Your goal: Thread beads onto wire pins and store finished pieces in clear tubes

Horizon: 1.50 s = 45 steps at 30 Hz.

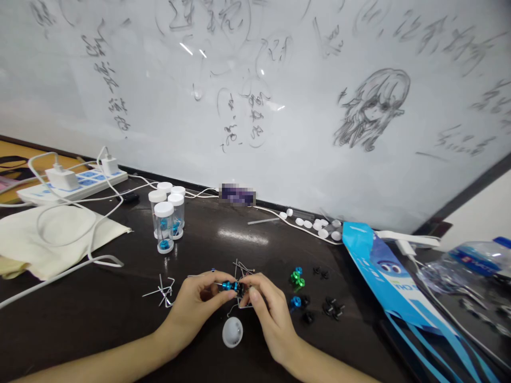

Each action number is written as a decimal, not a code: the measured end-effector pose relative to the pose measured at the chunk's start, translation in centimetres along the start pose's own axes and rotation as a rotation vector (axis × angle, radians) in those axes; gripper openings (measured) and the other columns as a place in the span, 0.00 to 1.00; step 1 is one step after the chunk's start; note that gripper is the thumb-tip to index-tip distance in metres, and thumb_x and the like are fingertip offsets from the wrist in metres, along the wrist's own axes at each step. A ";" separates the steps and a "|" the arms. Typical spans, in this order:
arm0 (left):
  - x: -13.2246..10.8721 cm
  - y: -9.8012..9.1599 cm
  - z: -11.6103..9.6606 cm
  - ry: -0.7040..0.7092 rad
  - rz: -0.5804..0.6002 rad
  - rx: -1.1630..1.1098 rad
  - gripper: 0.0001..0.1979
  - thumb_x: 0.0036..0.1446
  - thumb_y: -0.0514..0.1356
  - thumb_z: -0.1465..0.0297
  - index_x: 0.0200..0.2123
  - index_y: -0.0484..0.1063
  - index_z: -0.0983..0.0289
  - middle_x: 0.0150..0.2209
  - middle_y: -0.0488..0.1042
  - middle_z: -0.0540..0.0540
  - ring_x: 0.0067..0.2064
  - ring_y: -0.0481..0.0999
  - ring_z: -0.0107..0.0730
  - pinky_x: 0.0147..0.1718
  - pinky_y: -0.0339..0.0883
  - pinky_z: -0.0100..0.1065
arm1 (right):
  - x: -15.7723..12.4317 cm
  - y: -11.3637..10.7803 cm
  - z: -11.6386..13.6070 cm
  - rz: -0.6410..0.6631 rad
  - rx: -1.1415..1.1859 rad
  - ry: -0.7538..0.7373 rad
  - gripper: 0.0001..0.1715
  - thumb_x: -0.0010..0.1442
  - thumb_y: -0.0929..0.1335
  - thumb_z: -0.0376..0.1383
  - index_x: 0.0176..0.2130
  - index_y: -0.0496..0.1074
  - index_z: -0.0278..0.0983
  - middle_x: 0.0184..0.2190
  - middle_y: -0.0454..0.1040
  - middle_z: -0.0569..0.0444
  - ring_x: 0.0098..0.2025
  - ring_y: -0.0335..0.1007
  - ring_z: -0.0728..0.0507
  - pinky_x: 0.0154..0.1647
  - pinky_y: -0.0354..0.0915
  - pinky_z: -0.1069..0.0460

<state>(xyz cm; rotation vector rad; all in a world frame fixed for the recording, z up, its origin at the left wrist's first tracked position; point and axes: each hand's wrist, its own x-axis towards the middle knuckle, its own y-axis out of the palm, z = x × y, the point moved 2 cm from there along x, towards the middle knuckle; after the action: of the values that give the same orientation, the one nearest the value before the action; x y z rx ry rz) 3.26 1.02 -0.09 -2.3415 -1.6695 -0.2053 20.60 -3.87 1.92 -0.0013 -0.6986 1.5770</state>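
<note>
- Both hands meet low in the middle of the dark table [99,314], just above its surface.
- The left hand [195,300] pinches the small blue and black piece [230,286] by its blue end, thumb and fingertips closed narrowly on it.
- The right hand [271,314] closes on the black end of the same piece, fingers curled in tight. A thin bent wire [239,268] pokes up just behind the fingertips; we cannot tell whether it is joined to the piece.
- As we read it, the step in hand is fine fitting work between the two pinches, the piece held off the table.
- In our judgement any further move calls for a steady left hold and small, careful fingertip motion on the right, since the piece is tiny and could slip.
- A white cap [232,332] lies on the table just below the hands.
- More bent wires [163,291] lie to the left; green parts [297,279], a loose blue part [295,301] and small black parts [331,307] lie to the right.
- Further back stand capped vials [164,226] with blue parts inside, and a row of white caps [323,227] lies by the whiteboard [279,106].
</note>
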 end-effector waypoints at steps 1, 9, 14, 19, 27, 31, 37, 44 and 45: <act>0.0 0.0 0.0 0.000 -0.002 -0.001 0.08 0.52 0.67 0.66 0.36 0.81 0.61 0.22 0.72 0.48 0.22 0.63 0.26 0.23 0.59 0.26 | 0.0 0.0 0.0 0.000 0.001 -0.001 0.15 0.71 0.58 0.41 0.45 0.71 0.39 0.31 0.71 0.54 0.35 0.70 0.45 0.40 0.63 0.50; 0.2 0.0 0.2 0.002 -0.003 -0.008 0.07 0.52 0.67 0.66 0.35 0.81 0.60 0.23 0.72 0.48 0.23 0.63 0.26 0.24 0.58 0.26 | 0.0 0.1 -0.1 -0.008 0.030 0.009 0.16 0.71 0.58 0.42 0.47 0.70 0.39 0.31 0.71 0.54 0.34 0.71 0.45 0.40 0.65 0.50; 0.2 0.0 0.1 0.002 0.002 -0.017 0.07 0.52 0.67 0.67 0.35 0.81 0.60 0.23 0.72 0.48 0.23 0.63 0.26 0.23 0.59 0.26 | 0.0 0.2 -0.1 -0.003 0.012 -0.006 0.16 0.71 0.58 0.41 0.46 0.71 0.40 0.31 0.71 0.54 0.34 0.71 0.45 0.41 0.63 0.50; 0.2 -0.1 -0.2 0.000 -0.014 -0.001 0.07 0.51 0.67 0.67 0.35 0.81 0.61 0.23 0.73 0.48 0.23 0.63 0.26 0.23 0.59 0.27 | 0.0 0.2 -0.2 -0.010 0.025 0.008 0.16 0.71 0.58 0.41 0.47 0.70 0.39 0.30 0.72 0.54 0.34 0.71 0.45 0.40 0.64 0.50; 0.2 0.0 0.0 0.004 -0.012 -0.012 0.08 0.51 0.67 0.67 0.35 0.81 0.61 0.23 0.72 0.48 0.23 0.63 0.26 0.23 0.59 0.27 | 0.0 0.1 -0.1 -0.014 -0.002 0.000 0.17 0.71 0.58 0.42 0.45 0.71 0.39 0.30 0.72 0.53 0.34 0.71 0.44 0.41 0.64 0.50; 0.0 0.0 -0.1 -0.008 -0.011 -0.014 0.07 0.51 0.67 0.67 0.35 0.81 0.61 0.22 0.72 0.48 0.23 0.63 0.26 0.23 0.59 0.26 | -0.1 0.2 -0.2 -0.017 0.024 0.012 0.17 0.71 0.57 0.42 0.47 0.70 0.39 0.31 0.72 0.54 0.34 0.71 0.45 0.40 0.64 0.50; 0.0 0.0 -0.1 -0.010 0.001 -0.020 0.08 0.51 0.67 0.66 0.36 0.81 0.61 0.23 0.72 0.48 0.23 0.63 0.26 0.23 0.58 0.26 | -0.1 0.1 -0.2 -0.010 0.033 0.012 0.16 0.71 0.58 0.41 0.47 0.70 0.39 0.31 0.72 0.54 0.34 0.71 0.45 0.41 0.64 0.50; 0.1 0.0 0.1 -0.019 -0.007 -0.006 0.09 0.51 0.67 0.65 0.36 0.81 0.61 0.22 0.70 0.48 0.23 0.62 0.26 0.23 0.57 0.27 | 0.0 0.1 -0.4 0.001 0.027 0.004 0.16 0.71 0.58 0.41 0.45 0.71 0.40 0.31 0.71 0.54 0.35 0.70 0.45 0.42 0.63 0.50; 0.1 0.0 0.2 -0.019 -0.008 -0.004 0.09 0.51 0.67 0.65 0.36 0.81 0.61 0.22 0.71 0.48 0.23 0.62 0.26 0.23 0.57 0.27 | 0.0 0.2 -0.4 -0.001 0.040 0.007 0.15 0.71 0.58 0.41 0.46 0.70 0.40 0.31 0.71 0.54 0.35 0.70 0.45 0.42 0.63 0.50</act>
<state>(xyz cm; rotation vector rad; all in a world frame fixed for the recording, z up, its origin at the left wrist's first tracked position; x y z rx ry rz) 3.31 1.19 -0.23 -2.3471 -1.6896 -0.1887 20.62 -3.75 1.53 0.0227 -0.6616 1.5889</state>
